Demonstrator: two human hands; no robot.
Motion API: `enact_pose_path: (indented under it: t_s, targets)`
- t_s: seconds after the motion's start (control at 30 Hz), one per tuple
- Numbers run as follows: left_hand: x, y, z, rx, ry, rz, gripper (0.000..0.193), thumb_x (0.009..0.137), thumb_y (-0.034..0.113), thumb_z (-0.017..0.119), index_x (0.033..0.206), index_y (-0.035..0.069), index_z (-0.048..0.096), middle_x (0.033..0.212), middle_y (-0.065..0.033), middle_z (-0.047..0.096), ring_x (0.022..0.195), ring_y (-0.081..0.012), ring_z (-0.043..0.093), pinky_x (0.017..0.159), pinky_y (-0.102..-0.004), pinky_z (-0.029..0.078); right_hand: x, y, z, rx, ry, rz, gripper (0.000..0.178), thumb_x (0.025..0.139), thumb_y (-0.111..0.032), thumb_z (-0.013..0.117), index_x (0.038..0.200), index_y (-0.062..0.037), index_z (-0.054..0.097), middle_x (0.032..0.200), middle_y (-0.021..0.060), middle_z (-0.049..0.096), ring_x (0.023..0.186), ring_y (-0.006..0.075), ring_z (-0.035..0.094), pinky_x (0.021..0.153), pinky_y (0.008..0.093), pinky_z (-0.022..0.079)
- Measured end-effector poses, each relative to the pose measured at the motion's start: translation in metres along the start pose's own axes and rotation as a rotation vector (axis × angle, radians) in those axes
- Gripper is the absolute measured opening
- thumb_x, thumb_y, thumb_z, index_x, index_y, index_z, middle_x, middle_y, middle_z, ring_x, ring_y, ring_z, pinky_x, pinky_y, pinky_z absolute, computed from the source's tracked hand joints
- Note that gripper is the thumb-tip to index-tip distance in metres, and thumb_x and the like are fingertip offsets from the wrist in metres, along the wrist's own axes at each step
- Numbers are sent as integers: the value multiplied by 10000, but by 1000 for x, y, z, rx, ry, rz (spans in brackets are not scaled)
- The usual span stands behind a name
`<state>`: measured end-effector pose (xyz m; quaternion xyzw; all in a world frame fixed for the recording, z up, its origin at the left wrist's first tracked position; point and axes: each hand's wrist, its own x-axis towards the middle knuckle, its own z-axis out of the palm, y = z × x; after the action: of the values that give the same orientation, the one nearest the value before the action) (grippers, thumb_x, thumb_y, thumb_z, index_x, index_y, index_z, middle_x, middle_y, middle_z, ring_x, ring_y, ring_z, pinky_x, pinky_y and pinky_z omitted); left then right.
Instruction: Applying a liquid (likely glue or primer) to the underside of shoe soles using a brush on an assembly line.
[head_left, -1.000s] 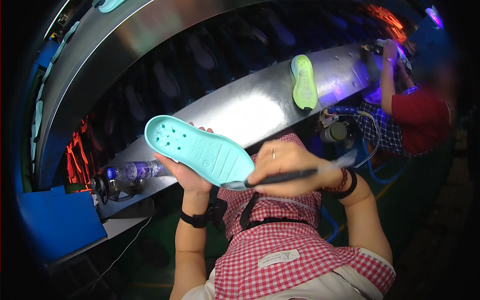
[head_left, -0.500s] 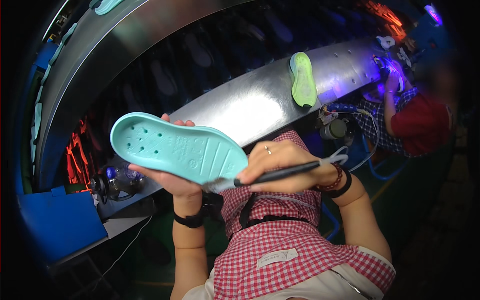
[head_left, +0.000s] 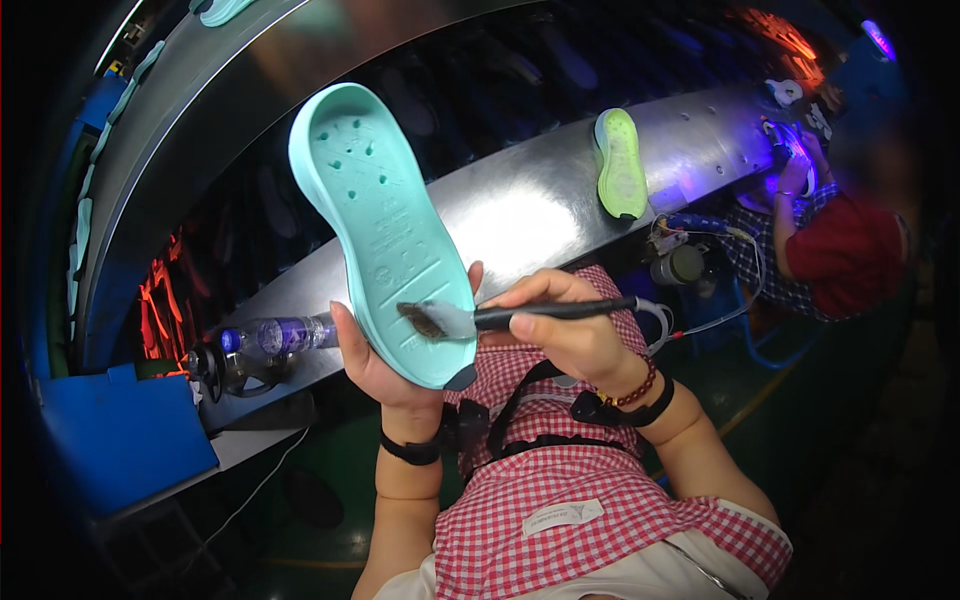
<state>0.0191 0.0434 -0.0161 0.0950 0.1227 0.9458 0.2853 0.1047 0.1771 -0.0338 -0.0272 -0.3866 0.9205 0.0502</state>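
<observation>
A light turquoise shoe sole (head_left: 385, 220) rests in my left hand (head_left: 385, 375), whose fingers wrap round its lower end from beneath. Its hollow inner face is turned up, with small holes at the far end and ridged lines nearer me. My right hand (head_left: 570, 335) grips a brush (head_left: 550, 310) by its black handle. The dark bristles lie on the sole's inner face, near the dark-tipped end. Part of my left hand is hidden behind the sole.
On the metal worktop (head_left: 500, 220) ahead lies a yellow-green sole (head_left: 622, 165). Clear bottles (head_left: 285, 337) stand at the left beside a blue box (head_left: 125, 430). At the right a person in a red top (head_left: 845, 255) works under purple light. More turquoise soles (head_left: 82, 235) line the far left.
My left hand has turned the sole more upright, its far end swinging up and right. The brush has moved from the sole's near edge onto its inner face.
</observation>
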Motion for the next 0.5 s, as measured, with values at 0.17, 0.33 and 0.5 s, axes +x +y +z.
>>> enact_pose_path:
  t_s: [0.17, 0.33, 0.5]
  targets:
    - [10, 5, -13, 83, -23, -10, 613, 891, 506, 299, 1333, 82, 334, 1298, -153, 425, 1134, -341, 462, 998, -562, 274, -2, -5, 6, -454, -209, -271, 203, 786, 15, 606, 989, 18, 587, 947, 111, 625, 793, 120, 602, 702, 222, 486]
    - [13, 5, -9, 104, -115, 29, 576, 886, 475, 341, 1309, 86, 393, 1293, -144, 442, 1146, -323, 452, 996, -585, 238, 6, -13, 5, -335, -98, -156, 218, 773, 33, 609, 990, 24, 585, 948, 104, 620, 753, 74, 574, 657, 196, 476]
    - [10, 9, -12, 89, -26, -17, 580, 883, 473, 358, 1317, 90, 381, 1313, -148, 418, 1160, -328, 434, 992, -580, 241, 5, -15, 13, -701, -261, -441, 167, 732, 12, 639, 897, 29, 614, 914, 155, 640, 852, 206, 632, 734, 269, 496]
